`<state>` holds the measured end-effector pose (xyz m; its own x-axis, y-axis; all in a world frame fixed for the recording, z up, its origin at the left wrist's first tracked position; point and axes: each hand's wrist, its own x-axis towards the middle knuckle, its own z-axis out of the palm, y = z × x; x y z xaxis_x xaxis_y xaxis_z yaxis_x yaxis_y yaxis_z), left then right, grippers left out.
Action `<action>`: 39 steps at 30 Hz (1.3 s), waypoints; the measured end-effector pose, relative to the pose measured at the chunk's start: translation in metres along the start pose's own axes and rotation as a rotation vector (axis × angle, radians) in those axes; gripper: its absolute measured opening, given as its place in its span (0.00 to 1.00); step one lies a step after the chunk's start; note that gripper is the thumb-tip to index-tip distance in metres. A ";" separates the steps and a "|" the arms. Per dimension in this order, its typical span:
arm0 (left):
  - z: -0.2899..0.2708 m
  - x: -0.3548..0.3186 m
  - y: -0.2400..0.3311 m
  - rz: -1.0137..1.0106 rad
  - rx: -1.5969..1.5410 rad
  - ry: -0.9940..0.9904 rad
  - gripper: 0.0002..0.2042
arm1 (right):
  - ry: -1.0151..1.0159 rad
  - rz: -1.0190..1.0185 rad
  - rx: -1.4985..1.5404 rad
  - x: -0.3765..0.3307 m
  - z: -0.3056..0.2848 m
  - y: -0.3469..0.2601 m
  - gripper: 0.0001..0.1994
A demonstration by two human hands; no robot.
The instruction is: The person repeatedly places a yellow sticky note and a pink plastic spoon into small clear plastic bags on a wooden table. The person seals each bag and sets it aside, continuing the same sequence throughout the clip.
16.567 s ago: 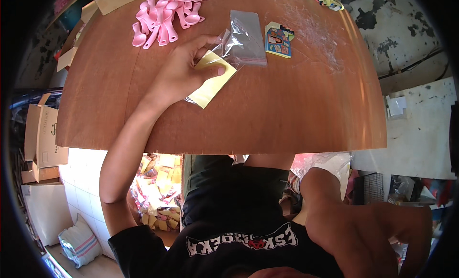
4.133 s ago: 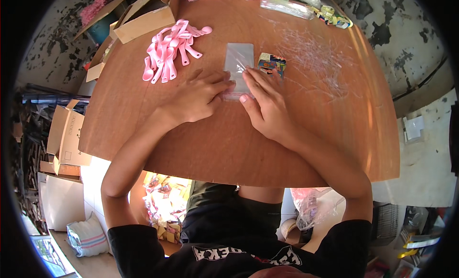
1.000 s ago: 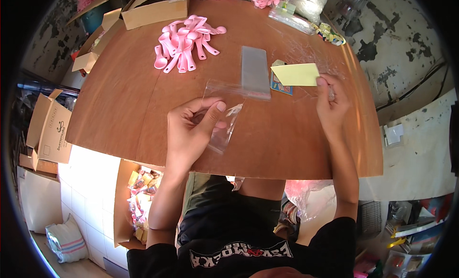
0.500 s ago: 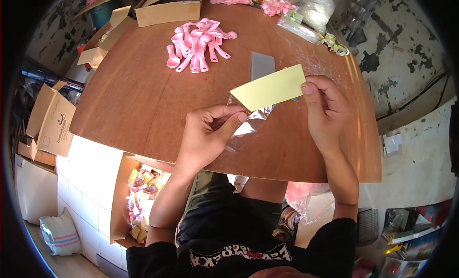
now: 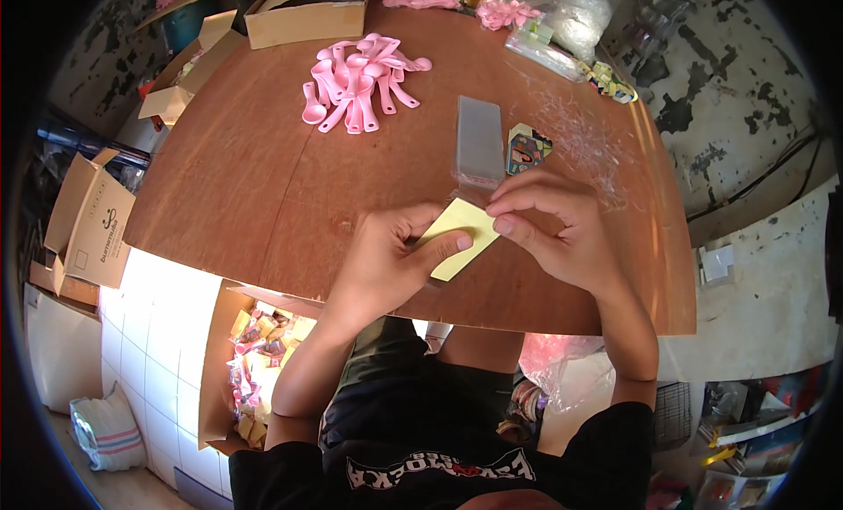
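Yellow card [image 5: 458, 237]: long axis diagonal, upper end toward the stack of clear bags [image 5: 480, 143]. Your left hand [image 5: 386, 262] and right hand [image 5: 553, 227] pinch it closed-fingered; half a second ago it was raised, now lowered to the tabletop [image 5: 263, 185].

A pale yellow paper card [image 5: 458, 238] lies near the front edge of the reddish-brown round wooden table [image 5: 255, 185]. Bright pink plastic spoons [image 5: 360, 80] lie toward the far edge. A clear, greyish stack of plastic bags [image 5: 480, 141] sits beside a small multicoloured printed card [image 5: 527, 147].

1 yellow card [image 5: 458, 239], 1 stack of clear bags [image 5: 480, 142], 1 heap of pink spoons [image 5: 358, 78] — 2 hands [image 5: 387, 257].
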<state>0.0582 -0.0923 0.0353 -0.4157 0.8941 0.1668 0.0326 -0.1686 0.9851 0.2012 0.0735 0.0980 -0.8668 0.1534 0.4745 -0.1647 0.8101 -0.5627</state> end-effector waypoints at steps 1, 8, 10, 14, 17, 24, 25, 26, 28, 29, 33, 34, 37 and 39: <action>-0.001 -0.001 0.001 -0.006 0.096 -0.026 0.12 | -0.060 -0.074 0.008 0.000 0.002 0.001 0.07; 0.007 -0.006 0.003 0.159 0.201 0.079 0.14 | -0.214 0.081 0.159 -0.002 0.008 -0.011 0.09; 0.009 -0.008 0.005 0.297 0.323 0.143 0.14 | -0.245 0.124 0.174 -0.002 0.008 -0.012 0.10; 0.014 -0.008 0.002 0.464 0.387 0.190 0.13 | -0.345 0.321 0.396 -0.003 0.003 -0.012 0.12; 0.014 -0.008 0.006 0.461 0.394 0.171 0.14 | -0.402 0.323 0.362 -0.001 0.000 -0.014 0.12; 0.006 -0.010 0.011 0.489 0.437 0.166 0.20 | -0.437 0.159 0.017 0.014 0.013 -0.018 0.12; 0.005 -0.011 0.012 0.461 0.431 0.163 0.22 | -0.438 0.157 0.016 0.015 0.016 -0.015 0.12; 0.003 -0.013 0.012 0.462 0.432 0.165 0.22 | -0.400 0.148 0.073 0.014 0.021 -0.009 0.11; -0.002 -0.019 0.009 0.283 0.395 0.269 0.23 | -0.366 0.134 0.135 0.024 0.022 -0.004 0.10; -0.008 -0.021 0.006 0.283 0.398 0.271 0.23 | -0.507 0.159 0.288 0.038 0.017 -0.001 0.10; -0.032 -0.035 -0.012 0.283 0.389 0.367 0.22 | -0.518 0.274 0.447 0.085 0.039 0.039 0.14; -0.033 -0.036 -0.008 0.196 0.356 0.385 0.21 | -0.515 0.274 0.440 0.090 0.051 0.057 0.14; -0.037 -0.038 -0.003 0.113 0.336 0.429 0.20 | -0.209 0.010 -0.094 0.102 0.092 0.100 0.16; -0.040 -0.041 -0.003 0.096 0.323 0.416 0.22 | 0.028 -0.215 -0.329 0.110 0.115 0.107 0.16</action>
<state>0.0382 -0.1450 0.0241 -0.7204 0.6296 0.2908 0.3387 -0.0466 0.9398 0.0336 0.1121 0.0121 -0.8150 -0.0279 0.5788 -0.1777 0.9627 -0.2038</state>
